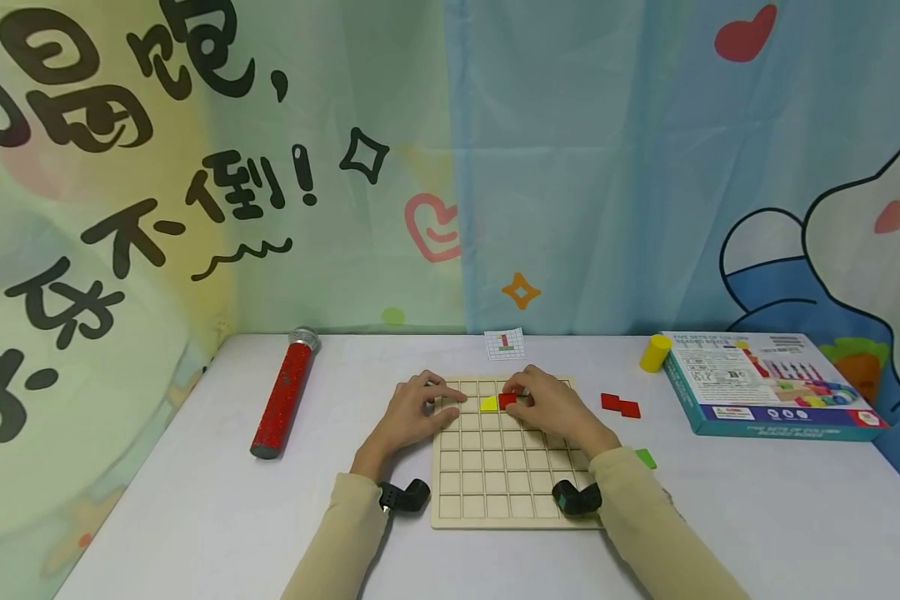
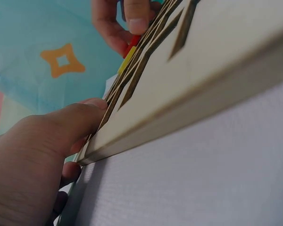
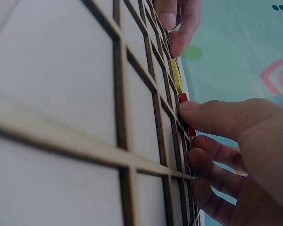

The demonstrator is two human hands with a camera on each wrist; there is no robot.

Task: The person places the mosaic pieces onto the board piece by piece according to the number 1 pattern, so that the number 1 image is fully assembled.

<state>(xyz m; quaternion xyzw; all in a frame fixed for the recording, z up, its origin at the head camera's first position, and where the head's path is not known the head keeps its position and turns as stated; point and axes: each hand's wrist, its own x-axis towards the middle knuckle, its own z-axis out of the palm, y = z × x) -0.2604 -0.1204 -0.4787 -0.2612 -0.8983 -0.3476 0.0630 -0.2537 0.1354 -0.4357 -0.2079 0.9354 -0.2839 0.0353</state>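
While a flat red tile (image 1: 507, 401) is pinched between thumb and finger of the right hand (image 1: 557, 407) beside a flat yellow tile (image 1: 489, 404) on the pale wooden gridded board (image 1: 494, 483), lower centre, the board's upper-left edge is held between thumb and fingers of the left hand (image 1: 412, 408).

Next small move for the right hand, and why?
Probably press the red tile down flat with the right hand: that hand holds it at the grid board, next to the yellow tile, and the left hand touches the board's left side, which should help steady it.
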